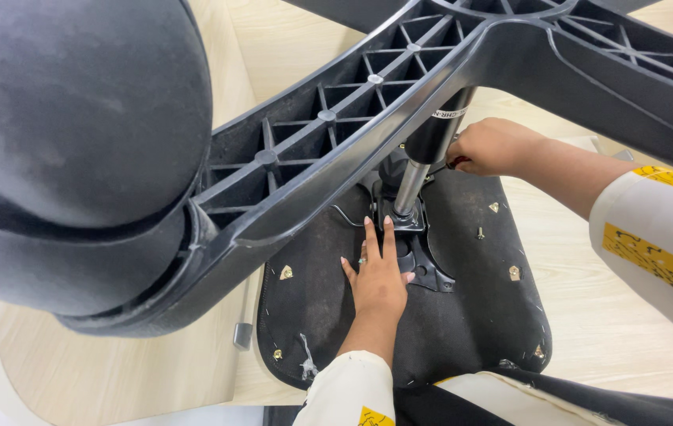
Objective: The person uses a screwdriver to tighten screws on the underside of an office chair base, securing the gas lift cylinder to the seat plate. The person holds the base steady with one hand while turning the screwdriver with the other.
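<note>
Head view: left hand (pixel 378 278) lies flat, fingers spread, pressing on black metal mechanism plate (pixel 419 256) at centre of upturned black fabric seat underside (pixel 463 315). Right hand (pixel 493 147) curled shut behind the chrome gas-lift cylinder (pixel 414 185); what it holds, can't tell. Black plastic star base (pixel 368 118) overhead w/ big black caster wheel (pixel 76 150) close to lens.

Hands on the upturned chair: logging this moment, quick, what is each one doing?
Left hand: open, flat on the metal plate under the seat.
Right hand: closed behind the gas cylinder; what it grips cannot be told.
</note>
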